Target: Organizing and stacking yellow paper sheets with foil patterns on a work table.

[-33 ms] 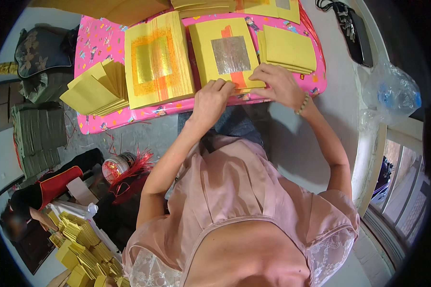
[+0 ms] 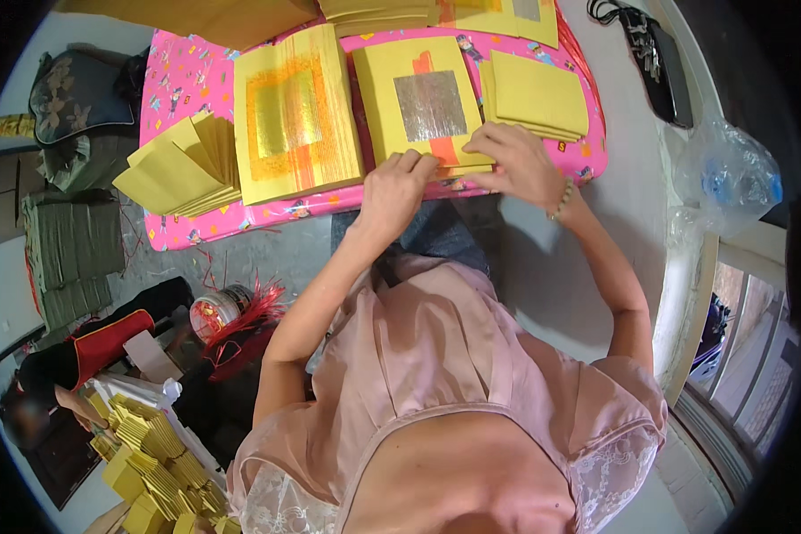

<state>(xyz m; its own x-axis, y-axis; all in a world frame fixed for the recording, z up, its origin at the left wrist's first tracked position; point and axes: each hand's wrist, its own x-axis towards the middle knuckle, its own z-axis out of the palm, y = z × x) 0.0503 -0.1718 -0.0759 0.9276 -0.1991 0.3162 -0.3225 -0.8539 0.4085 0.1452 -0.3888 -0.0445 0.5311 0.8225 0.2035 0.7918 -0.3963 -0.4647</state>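
A stack of yellow joss paper (image 2: 378,107) with a silver foil square and an orange-red streak lies in front of me on the table. My left hand (image 2: 399,189) is closed, its curled fingers pinching the near edge of the paper. At the near right corner, my right hand (image 2: 521,165) grips the same edge between thumb and fingers; a bead bracelet circles that wrist. The edge between the hands looks bent up or folded, partly hidden by the fingers. To the left stands a thick stack of gold-foil paper (image 2: 285,120). Folded yellow sheets (image 2: 538,93) lie on the right.
The table has a pink patterned cover (image 2: 187,76). Fanned folded papers (image 2: 173,169) sit at its left end, more yellow stacks (image 2: 378,13) along the far side. Green bundles (image 2: 71,254), a tub (image 2: 218,311) and a co-worker (image 2: 89,356) beside yellow packets (image 2: 156,454) are at left.
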